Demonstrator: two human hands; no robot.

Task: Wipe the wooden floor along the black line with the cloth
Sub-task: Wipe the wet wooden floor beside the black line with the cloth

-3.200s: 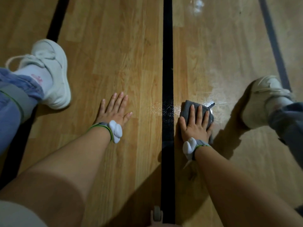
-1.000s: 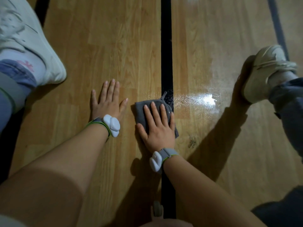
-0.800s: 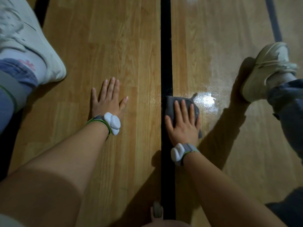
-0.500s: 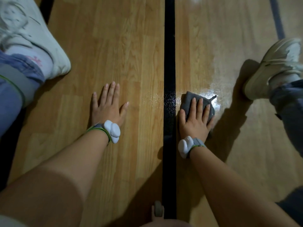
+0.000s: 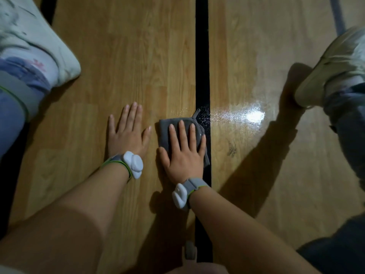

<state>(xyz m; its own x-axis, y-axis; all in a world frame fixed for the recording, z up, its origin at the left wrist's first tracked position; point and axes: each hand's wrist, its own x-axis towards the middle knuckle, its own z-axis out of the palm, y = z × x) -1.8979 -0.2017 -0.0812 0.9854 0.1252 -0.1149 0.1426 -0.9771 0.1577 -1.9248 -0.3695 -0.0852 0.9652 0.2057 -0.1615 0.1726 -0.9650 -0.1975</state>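
A black line [image 5: 201,56] runs straight away from me down the middle of the wooden floor [image 5: 138,56]. A small grey cloth [image 5: 165,133] lies on the floor, mostly left of the line with its right edge over it. My right hand [image 5: 184,153] presses flat on the cloth, fingers spread, covering most of it. My left hand [image 5: 127,133] rests flat on bare wood just left of the cloth, fingers apart and holding nothing. Both wrists wear grey bands with white pods.
A white shoe [image 5: 33,42] with a blue trouser leg stands at the left. Another pale shoe [image 5: 333,66] stands at the right. A wet shiny patch [image 5: 243,115] glints right of the line. A second dark line [image 5: 338,14] runs at the far right.
My right hand has slid the cloth leftward, from the right side of the black line across it to the left side. My left hand stays planted.
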